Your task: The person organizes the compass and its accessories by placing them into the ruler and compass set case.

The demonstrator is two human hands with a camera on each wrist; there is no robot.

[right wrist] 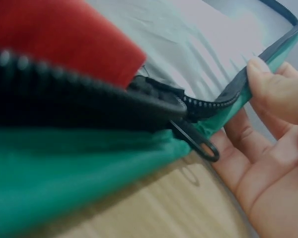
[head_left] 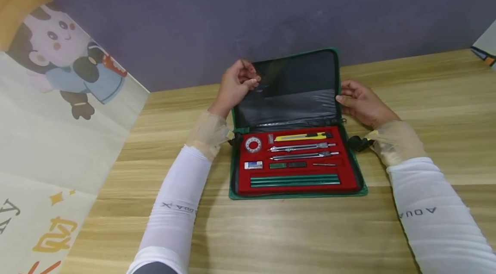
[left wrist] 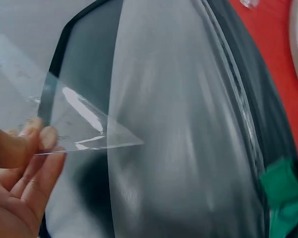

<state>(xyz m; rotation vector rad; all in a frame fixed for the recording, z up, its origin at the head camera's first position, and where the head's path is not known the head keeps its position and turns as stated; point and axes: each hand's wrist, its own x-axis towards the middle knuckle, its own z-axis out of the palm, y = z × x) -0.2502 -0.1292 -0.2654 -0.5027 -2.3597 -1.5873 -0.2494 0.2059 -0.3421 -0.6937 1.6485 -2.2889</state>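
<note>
My left hand (head_left: 234, 84) pinches a clear plastic set square (left wrist: 84, 111) by its edge, in front of the raised lid. One sharp corner points at the clear pocket (left wrist: 159, 124) inside the lid. My right hand (head_left: 364, 104) grips the right edge of the lid, thumb inside and fingers behind. The green zip case (head_left: 298, 196) lies unzipped on the table, and its zip pull (right wrist: 201, 144) hangs by the right hinge corner. In its red tray (head_left: 350, 181) sit a yellow utility knife (head_left: 302, 137), two metal compasses (head_left: 304, 147) and green pencils (head_left: 294, 180).
The tray also holds an eraser (head_left: 253, 165), a round white disc (head_left: 253, 144) and a green and black piece (head_left: 277, 165). A dark grey wall (head_left: 193, 28) rises behind the wooden table (head_left: 302, 239). To the left stands a cartoon-printed panel (head_left: 50, 136).
</note>
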